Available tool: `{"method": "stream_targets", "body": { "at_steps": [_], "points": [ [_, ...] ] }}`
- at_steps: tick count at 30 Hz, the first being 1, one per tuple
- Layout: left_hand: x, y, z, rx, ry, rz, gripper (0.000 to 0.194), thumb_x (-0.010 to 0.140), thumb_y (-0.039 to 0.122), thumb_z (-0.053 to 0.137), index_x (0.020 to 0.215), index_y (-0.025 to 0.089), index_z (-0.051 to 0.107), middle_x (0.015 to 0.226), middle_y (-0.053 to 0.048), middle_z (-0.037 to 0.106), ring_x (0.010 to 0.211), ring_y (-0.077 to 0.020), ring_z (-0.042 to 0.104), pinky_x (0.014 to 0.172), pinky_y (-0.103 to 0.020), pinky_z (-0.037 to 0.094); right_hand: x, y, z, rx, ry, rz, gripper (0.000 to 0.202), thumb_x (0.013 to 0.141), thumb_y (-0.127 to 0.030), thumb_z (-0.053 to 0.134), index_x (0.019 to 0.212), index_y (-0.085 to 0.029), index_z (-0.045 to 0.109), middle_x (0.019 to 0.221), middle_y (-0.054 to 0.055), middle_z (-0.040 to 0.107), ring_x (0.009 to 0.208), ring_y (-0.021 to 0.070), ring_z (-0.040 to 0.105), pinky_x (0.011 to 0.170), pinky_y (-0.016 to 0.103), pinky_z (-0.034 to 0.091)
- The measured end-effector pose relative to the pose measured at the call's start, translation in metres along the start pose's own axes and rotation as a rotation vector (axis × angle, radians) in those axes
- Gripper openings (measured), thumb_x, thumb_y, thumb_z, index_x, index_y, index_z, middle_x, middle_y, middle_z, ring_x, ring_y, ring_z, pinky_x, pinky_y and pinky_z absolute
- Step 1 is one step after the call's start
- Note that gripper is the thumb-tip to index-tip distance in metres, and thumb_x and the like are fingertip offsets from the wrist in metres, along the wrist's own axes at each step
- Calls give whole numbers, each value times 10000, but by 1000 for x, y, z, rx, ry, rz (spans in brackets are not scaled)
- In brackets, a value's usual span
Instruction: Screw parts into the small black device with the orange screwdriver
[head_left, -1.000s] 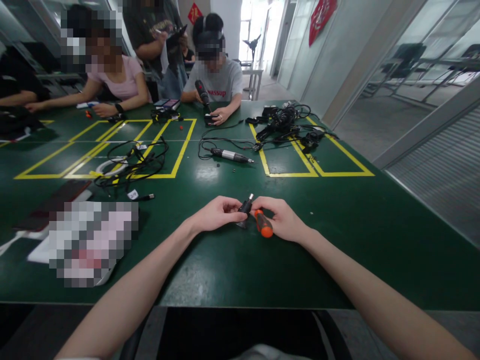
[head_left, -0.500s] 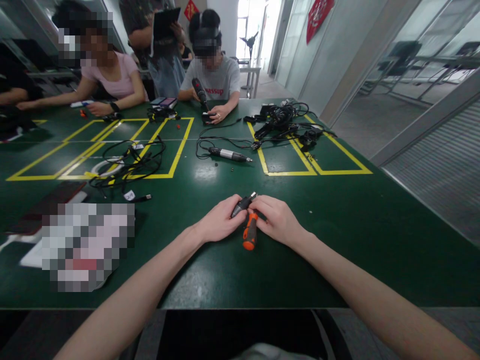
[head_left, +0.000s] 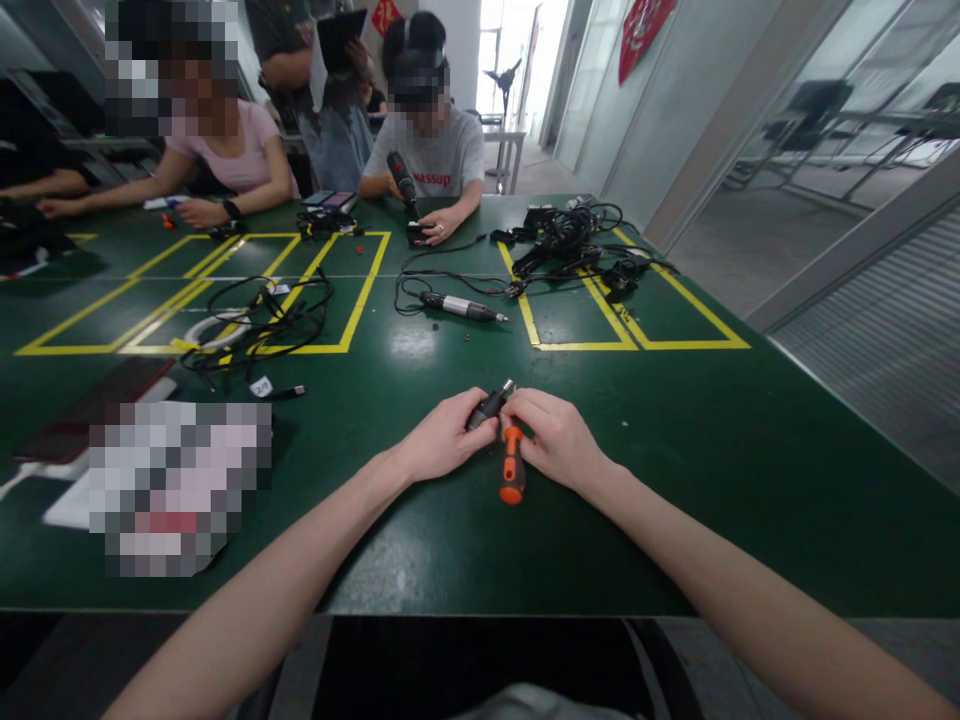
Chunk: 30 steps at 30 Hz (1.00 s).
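Near the middle of the green table (head_left: 675, 540), my left hand (head_left: 446, 435) is closed around a slim black piece with a shiny metal end (head_left: 491, 405), which points up and away from me. My right hand (head_left: 559, 435) touches it from the other side, its fingers pinched together close to the metal end. Those same fingers hold an orange and grey screwdriver (head_left: 512, 468), its handle pointing back towards me. The screwdriver's shaft and tip are mostly hidden by my fingers.
Beyond my hands lies a corded pen-shaped tool (head_left: 461, 307). Black cables (head_left: 559, 240) are heaped at the far right, and more coiled cables (head_left: 262, 320) lie left. A phone (head_left: 97, 410) rests near left. Across the table, a co-worker (head_left: 427, 150) holds a power screwdriver (head_left: 403, 180).
The screwdriver handle has swung slightly to the right and turned, showing more of its orange side. Both hands stay nearly in place. The whole view has shifted a little.
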<state>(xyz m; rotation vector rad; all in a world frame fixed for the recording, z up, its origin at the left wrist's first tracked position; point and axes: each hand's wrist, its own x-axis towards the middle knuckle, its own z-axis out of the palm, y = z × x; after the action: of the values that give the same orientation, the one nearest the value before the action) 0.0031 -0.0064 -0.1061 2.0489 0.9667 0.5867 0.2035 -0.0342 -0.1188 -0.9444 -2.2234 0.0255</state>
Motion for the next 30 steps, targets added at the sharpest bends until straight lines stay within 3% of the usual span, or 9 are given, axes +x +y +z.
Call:
{"method": "stream_targets", "body": {
  "at_steps": [7,11,20,30],
  "points": [
    [2,-10,-9,-78,40,32,243,917,356,645,1057,160,674,885,-17,659,737,-142,546,679,-263,438,1,15,-7,146,-19,63,170,857,-54,558,807,-214,590,804,57,693,732,196,643,671,298,497],
    [3,-15,-14,-93,59,35,310,901,353,676,1141,158,696,997,-48,699,800,-154,593,718,-270,474,1,19,-8,235,13,146,141,899,-97,578,822,-201,632,801,50,710,726,187,661,685,300,514],
    [4,-17,-11,-242,-65,-2,287,926,316,638,1133,145,739,1013,-52,724,859,-168,612,782,-275,476,1,16,-3,285,19,116,71,944,-166,631,888,-197,662,839,47,726,736,172,668,690,291,534],
    [2,-13,-10,-209,-54,21,259,918,327,640,1064,142,747,903,-27,673,766,-139,547,695,-248,429,1,16,-4,271,16,91,121,955,-173,633,837,-201,638,808,42,706,732,173,662,686,291,525]
  ]
}}
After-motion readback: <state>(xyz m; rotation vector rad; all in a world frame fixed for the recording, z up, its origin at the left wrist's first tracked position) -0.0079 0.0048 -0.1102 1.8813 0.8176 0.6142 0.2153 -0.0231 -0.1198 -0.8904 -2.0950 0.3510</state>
